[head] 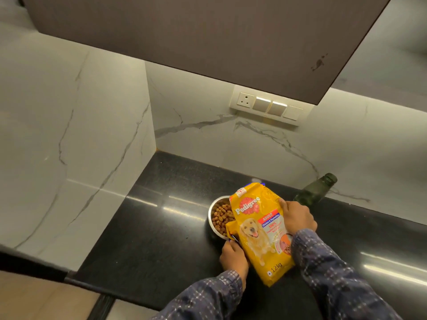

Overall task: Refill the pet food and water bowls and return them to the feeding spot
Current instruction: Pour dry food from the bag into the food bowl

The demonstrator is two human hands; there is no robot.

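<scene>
A yellow Pedigree dog food bag (258, 232) stands tilted on the black counter (161, 227), leaning over the right side of a steel bowl (213, 210). The bowl holds brown kibble (221, 218). My left hand (234, 256) grips the bag's lower left edge, close to the bowl's near rim. My right hand (297, 217) holds the bag's right edge higher up. A green glass bottle (316, 190) stands behind my right hand, near the wall. No water bowl is in view.
White marble walls meet in a corner behind the counter. A switch panel (268, 105) is on the back wall. A dark overhead cabinet (208, 35) hangs above. The counter's front edge runs at the lower left, with floor below.
</scene>
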